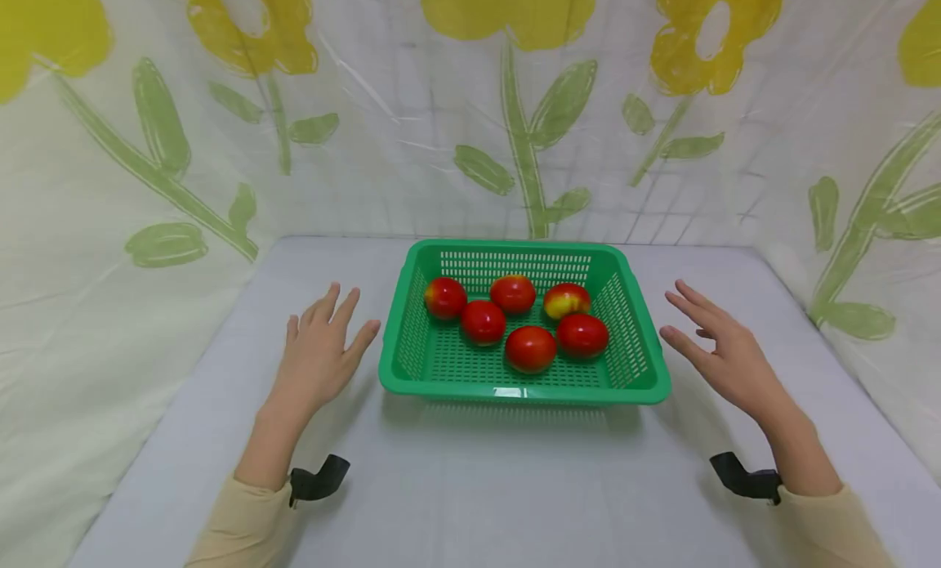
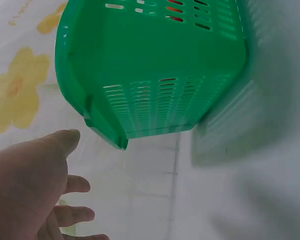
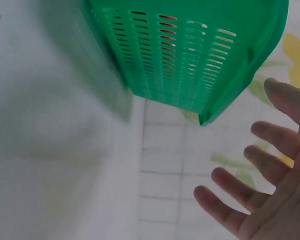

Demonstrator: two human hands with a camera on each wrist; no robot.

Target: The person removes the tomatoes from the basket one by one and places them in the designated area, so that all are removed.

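A green plastic basket (image 1: 525,394) with slotted walls stands on the white table. Several shiny red fruits, perhaps plastic, lie loose in it; one red fruit (image 1: 531,349) is near the front, and another fruit (image 1: 566,301) at the right back shows a yellow patch. To the left of the basket hovers my left hand (image 1: 316,360), fingers spread and holding nothing. On the other side is my right hand (image 1: 724,351), also with extended fingers and nothing in it. Both wrist views show a gap between the fingertips and the basket's green wall (image 2: 155,60).
Behind the table hangs a white cloth (image 1: 382,143) printed with yellow flowers and green leaves, which also runs down both sides. The white tabletop (image 1: 507,494) extends in front of the basket. A black wrist mount (image 1: 319,478) sticks inward from each sleeve.
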